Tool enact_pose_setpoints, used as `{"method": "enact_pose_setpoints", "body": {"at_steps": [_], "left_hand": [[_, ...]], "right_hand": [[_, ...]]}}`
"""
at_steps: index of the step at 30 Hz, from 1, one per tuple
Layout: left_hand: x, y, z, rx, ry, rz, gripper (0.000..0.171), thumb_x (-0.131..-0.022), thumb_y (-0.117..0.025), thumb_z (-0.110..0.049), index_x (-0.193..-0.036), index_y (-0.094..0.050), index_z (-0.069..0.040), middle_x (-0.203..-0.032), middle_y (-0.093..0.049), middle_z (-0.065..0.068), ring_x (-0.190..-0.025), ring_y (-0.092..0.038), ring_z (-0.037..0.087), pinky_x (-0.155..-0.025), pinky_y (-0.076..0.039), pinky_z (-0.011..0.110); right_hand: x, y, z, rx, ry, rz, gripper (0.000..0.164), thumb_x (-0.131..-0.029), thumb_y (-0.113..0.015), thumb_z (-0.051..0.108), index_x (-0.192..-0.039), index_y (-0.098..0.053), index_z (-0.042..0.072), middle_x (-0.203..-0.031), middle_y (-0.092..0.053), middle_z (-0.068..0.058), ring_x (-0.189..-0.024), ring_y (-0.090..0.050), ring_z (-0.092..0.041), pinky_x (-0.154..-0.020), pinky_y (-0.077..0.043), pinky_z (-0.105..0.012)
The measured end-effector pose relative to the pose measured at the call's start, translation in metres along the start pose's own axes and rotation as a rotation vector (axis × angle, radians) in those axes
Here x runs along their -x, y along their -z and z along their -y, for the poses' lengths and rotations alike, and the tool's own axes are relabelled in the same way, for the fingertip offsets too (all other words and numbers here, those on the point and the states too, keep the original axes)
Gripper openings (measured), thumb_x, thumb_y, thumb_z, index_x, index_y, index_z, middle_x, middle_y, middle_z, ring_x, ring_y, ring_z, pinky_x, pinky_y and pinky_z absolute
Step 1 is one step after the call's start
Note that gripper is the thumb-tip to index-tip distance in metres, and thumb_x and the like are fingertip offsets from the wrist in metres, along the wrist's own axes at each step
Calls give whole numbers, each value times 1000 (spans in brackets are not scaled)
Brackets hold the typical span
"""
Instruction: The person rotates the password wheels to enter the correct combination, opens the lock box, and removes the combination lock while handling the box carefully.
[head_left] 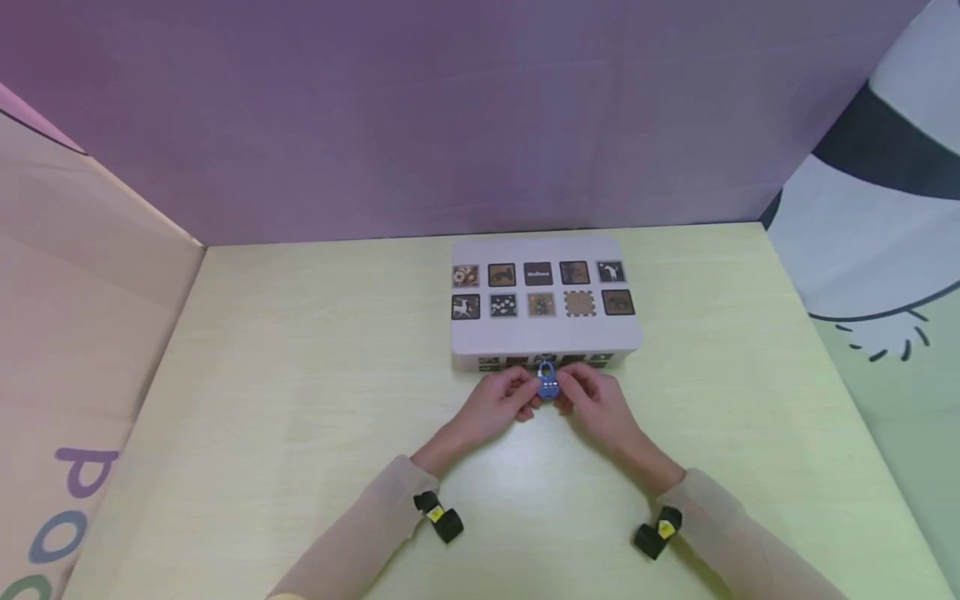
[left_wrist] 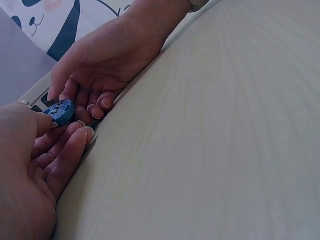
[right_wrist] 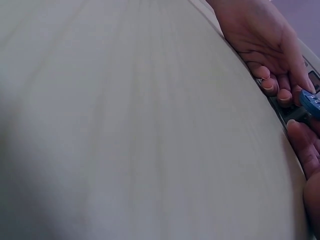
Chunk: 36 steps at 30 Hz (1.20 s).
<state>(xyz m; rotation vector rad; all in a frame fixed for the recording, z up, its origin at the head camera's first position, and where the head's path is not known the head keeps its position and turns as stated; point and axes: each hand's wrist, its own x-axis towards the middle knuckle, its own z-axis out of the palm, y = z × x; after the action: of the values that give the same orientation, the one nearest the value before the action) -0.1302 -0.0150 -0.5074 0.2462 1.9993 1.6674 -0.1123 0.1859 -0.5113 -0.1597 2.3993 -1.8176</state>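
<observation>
A small blue combination padlock [head_left: 548, 384] is held between both hands, its silver shackle pointing away toward the box and its number dials facing up. My left hand [head_left: 497, 405] pinches the lock's left edge between thumb and fingers. From the other side, my right hand [head_left: 599, 406] pinches its right edge. In the left wrist view the lock's round blue body [left_wrist: 62, 112] shows between the fingertips of both hands. Only part of the padlock [right_wrist: 311, 103] enters the right wrist view. Directly behind the lock sits a white box [head_left: 543, 332] with its lid on.
Rows of small dark and brown square pictures decorate the box lid. The pale wooden table [head_left: 315, 375] extends to both sides. A purple wall panel [head_left: 450, 125] rises behind it, with printed side panels left and right [head_left: 885, 250]. Each sleeve carries a black strap.
</observation>
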Motion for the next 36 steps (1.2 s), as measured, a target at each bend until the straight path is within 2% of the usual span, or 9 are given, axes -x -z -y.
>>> {"method": "enact_pose_setpoints", "body": {"at_steps": [8,17,36], "left_hand": [[1,0,-1,3,-1,10,23,-108,-55,-24,-110,-65,-3,-94,-70,8,-78,-68,15,-75,-64,27],[2,1,-1,6,6,11,23,-108,-55,-23,-110,-65,-2,-94,-70,7,-78,-68,15,-76,-64,28],[2,1,0,3,-21,13,25,-108,-55,-24,-110,-65,-1,-95,-70,8,-78,-68,14,-75,-64,27]], "right_hand": [[0,2,-3,-22,16,17,18,-105,-55,6,-107,-64,-10,-87,-70,-22,-71,-65,-14,-64,-62,-27],[0,4,-4,12,28,52,15,-103,-61,8,-106,-64,-6,-85,-70,-17,-72,-67,-15,-68,-61,-25],[1,3,0,5,29,49,16,-101,-63,6,-104,-65,-9,-86,-71,-19,-72,-66,-14,-67,-61,-23]]}}
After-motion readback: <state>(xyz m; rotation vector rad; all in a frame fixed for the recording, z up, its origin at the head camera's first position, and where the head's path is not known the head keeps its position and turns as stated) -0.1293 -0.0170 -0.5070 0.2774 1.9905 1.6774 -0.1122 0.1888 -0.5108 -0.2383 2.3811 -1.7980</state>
